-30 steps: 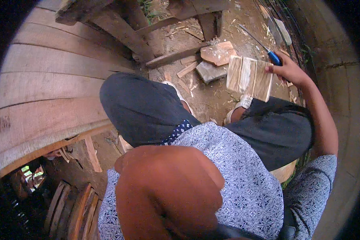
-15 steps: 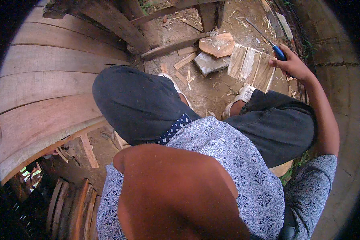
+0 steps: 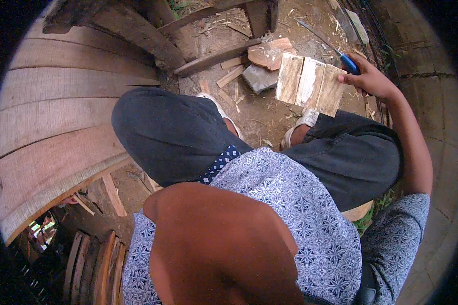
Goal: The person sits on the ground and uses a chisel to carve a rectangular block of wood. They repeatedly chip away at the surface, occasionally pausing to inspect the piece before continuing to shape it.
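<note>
In my right hand (image 3: 369, 79) are a blue-handled tool (image 3: 349, 64) and a small wooden panel (image 3: 309, 84). A long, thin dark metal shaft runs from the handle toward the far left; its exact kind I cannot make out. Three pale strips side by side make up the panel, the middle one whitish. My right thumb lies on the panel's right edge, and some of my fingers are hidden behind it. The panel is held above my right shoe (image 3: 306, 121). My left hand is not in view.
A reddish wood piece (image 3: 271, 53) lies against a grey block (image 3: 260, 78) beyond my feet. Wood scraps (image 3: 230, 76) and shavings litter the dirt. A plank bench (image 3: 61, 112) stands at left, beside a timber frame (image 3: 137, 38). A concrete strip (image 3: 432, 117) runs along the right.
My right hand has shifted slightly left with the panel and the tool. The panel has turned a little and shows its face more brightly. The view has shifted slightly too.
</note>
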The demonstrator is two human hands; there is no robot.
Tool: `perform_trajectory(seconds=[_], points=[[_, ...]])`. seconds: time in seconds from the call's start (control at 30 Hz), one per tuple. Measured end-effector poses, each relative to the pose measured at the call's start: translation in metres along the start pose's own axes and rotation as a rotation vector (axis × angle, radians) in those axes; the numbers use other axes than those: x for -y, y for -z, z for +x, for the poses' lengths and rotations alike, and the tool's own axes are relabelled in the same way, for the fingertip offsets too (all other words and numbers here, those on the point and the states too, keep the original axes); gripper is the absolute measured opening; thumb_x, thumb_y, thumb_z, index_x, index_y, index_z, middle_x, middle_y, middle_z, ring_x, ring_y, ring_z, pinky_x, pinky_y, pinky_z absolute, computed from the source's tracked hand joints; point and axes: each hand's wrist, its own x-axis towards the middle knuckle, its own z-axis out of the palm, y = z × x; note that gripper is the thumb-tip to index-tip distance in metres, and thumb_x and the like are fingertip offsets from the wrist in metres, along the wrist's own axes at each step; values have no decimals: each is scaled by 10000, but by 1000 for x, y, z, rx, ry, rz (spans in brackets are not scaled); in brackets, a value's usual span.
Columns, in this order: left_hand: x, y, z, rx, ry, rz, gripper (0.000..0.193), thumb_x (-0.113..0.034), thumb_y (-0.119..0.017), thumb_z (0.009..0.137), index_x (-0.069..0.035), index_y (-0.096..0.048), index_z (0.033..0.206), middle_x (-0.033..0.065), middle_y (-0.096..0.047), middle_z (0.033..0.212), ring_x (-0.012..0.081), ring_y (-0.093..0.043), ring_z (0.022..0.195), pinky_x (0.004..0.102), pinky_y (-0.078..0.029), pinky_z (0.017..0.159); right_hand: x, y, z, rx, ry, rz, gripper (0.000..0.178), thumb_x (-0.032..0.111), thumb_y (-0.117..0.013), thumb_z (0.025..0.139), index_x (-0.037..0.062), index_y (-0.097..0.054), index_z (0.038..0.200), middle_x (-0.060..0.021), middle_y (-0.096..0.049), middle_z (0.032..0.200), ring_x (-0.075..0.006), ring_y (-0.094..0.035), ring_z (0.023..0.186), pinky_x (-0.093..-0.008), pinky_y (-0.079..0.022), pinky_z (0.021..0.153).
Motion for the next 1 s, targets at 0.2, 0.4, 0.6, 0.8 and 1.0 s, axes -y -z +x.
perform_trajectory(seconds=[0.2,0.4,0.6,0.8,1.0], points=[[71,35,-1,-451,300,30,369,-283,-674,896,-1,-603,1123,78,-628,962,165,-598,885,304,-482,837,3,6,-5,83,-55,-28,705,404,-808,821,35,-488,1328,-2,-545,793,-75,-498,567,-236,-399,462],[239,71,-46,-1056,863,303,508,-378,-590,1000,6,-486,1316,122,-624,1213,215,-604,1143,344,-460,1001,12,8,0,234,44,20,579,463,-779,833,41,-546,1153,18,-499,700,-84,-469,535,-260,-379,461],[252,78,-37,-986,471,30,440,-309,-608,996,-6,-506,1298,94,-624,1192,146,-591,1100,300,-472,933,21,0,4,213,-18,-78,544,420,-774,847,65,-530,1179,5,-534,741,-81,-510,549,-253,-411,464],[245,73,-46,-798,270,602,506,-207,-777,823,-32,-505,1212,99,-617,1102,183,-590,1034,337,-469,919,24,4,6,159,49,-72,597,290,-819,808,82,-507,1272,-15,-622,823,-95,-569,604,-262,-443,491],[233,72,-43,-708,242,799,447,-208,-748,863,-21,-511,1193,99,-619,1095,185,-602,1014,347,-483,892,24,7,0,143,46,-62,621,330,-826,797,98,-515,1283,-9,-640,858,-88,-579,629,-258,-438,498]])
